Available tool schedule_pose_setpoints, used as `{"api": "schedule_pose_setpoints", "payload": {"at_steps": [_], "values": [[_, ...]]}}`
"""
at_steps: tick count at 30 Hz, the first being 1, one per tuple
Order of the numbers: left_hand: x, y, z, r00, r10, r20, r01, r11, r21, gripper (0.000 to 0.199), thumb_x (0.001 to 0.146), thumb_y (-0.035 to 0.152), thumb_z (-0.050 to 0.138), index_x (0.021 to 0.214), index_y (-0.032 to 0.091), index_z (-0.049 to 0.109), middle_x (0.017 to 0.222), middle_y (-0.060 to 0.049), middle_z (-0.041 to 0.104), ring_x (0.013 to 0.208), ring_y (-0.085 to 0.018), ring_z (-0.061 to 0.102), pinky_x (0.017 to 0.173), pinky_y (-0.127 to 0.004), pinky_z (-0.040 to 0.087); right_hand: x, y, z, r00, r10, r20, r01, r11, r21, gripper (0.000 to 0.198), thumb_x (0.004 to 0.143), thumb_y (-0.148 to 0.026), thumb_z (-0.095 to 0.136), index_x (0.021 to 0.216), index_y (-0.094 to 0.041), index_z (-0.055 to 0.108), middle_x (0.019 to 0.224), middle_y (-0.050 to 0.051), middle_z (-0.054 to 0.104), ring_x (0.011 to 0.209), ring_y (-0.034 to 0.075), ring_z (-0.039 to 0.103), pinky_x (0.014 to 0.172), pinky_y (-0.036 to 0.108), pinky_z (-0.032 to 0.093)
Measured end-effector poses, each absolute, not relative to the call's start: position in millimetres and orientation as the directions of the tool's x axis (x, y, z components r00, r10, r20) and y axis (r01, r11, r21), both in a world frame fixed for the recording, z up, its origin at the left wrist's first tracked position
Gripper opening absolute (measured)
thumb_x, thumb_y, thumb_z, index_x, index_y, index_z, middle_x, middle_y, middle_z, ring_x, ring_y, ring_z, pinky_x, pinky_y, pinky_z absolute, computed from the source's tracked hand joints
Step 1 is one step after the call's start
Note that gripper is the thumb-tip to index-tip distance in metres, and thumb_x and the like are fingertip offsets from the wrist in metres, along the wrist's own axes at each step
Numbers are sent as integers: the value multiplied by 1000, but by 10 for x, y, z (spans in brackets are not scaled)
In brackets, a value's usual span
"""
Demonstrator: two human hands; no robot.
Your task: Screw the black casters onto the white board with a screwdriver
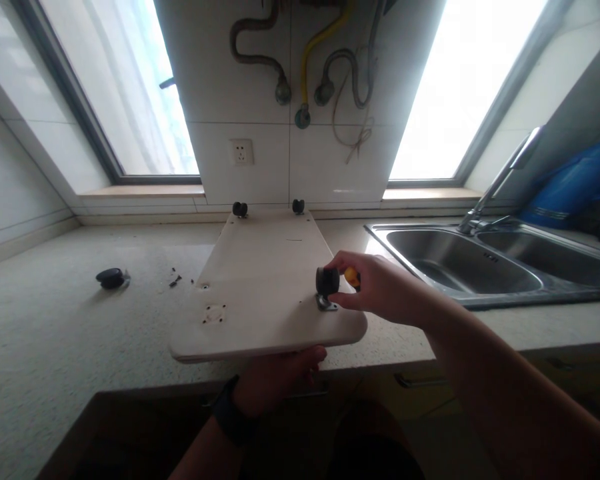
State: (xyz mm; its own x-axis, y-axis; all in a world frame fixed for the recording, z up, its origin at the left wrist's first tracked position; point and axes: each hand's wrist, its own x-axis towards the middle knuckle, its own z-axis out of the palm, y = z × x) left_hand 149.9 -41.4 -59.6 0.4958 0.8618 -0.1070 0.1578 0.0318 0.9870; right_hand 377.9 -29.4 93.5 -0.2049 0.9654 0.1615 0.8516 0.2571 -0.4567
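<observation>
A pale speckled worktop (pixel 75 320) runs across the view below the tiled wall, with a stainless double-bowl sink (pixel 450 257) set into it on the right. Left of the sink, a white board (pixel 270 280) with rounded near corners lies over the worktop, its far end close to the wall. A chrome faucet (pixel 500 177) rises behind the sink. The right hand (pixel 375 280) is clamped on a black swivel caster (pixel 326 281), finger and thumb at its wheel, with the metal plate against the board near its right near corner. The left hand (pixel 277 380) is at the board's near edge, palm and fingers partly underneath; I cannot tell how firmly they close on it. A dark wristwatch (pixel 233 410) circles that wrist. Two more casters (pixel 239 209) stand upright at the board's far end, and a loose caster (pixel 110 278) lies on the worktop to the left. A yellow item (pixel 351 277), mostly hidden, shows at the right palm. Tiny black pieces (pixel 175 281) lie between the loose caster and the board
</observation>
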Motion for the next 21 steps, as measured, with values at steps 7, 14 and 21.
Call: {"api": "schedule_pose_setpoints", "payload": {"at_steps": [7,14,21], "values": [[1486,-403,-631,504,860,-76,127,14,992,44,90,61,68,93,18,78,81,-8,76,72,-20,69,70,-32,54,3781,-280,930,-223,964,146,836,266,-480,40,76,-44,79,110,-26,68,80,-2,63,67,13,49,59,30,37],[1492,-400,-647,510,857,-71,85,31,996,43,88,60,70,90,18,78,79,-7,75,69,-19,68,68,-31,54,3809,-279,940,-227,967,113,826,253,-504,48,78,-42,78,123,-30,66,79,-2,62,67,13,51,61,30,36],[1486,-390,-667,524,850,-51,71,16,997,41,89,60,70,90,20,78,77,-7,74,71,-20,68,67,-31,54,3842,-308,995,-235,967,103,819,254,-514,54,80,-49,76,129,-30,64,75,-4,56,64,12,44,60,29,34]]}}
